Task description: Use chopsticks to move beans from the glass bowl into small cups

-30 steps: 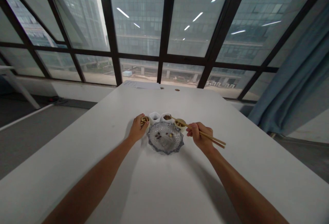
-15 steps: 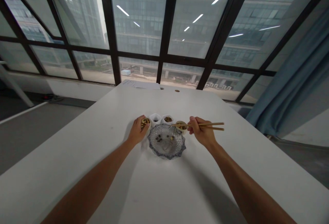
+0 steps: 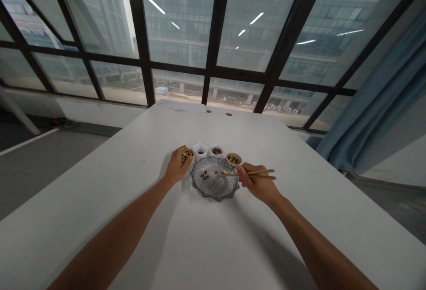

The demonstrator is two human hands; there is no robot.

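Note:
My right hand (image 3: 256,181) is closed on a pair of wooden chopsticks (image 3: 262,174). Their tips reach into a clear glass dish (image 3: 215,188) with a jagged rim, by a small light-coloured piece. A few small dark pieces (image 3: 204,176) lie in the dish. My left hand (image 3: 177,167) curls round a small yellowish cup (image 3: 187,162) of pale, nut-like pieces at the dish's left. Behind the dish stand two white cups, one (image 3: 195,151) with dark contents and one (image 3: 216,147) with brownish bits. Right of them is another yellowish cup (image 3: 238,155) holding pale pieces.
All of this stands on a long white table (image 3: 159,245). Papers (image 3: 189,107) lie at its far end, near round holes in the tabletop. Beyond are dark-framed windows, with a blue curtain (image 3: 369,99) on the right.
The chopsticks have moved from over the right-hand yellowish cup down and left into the dish, my right hand with them. My left hand stays at its cup. The view has shifted slightly.

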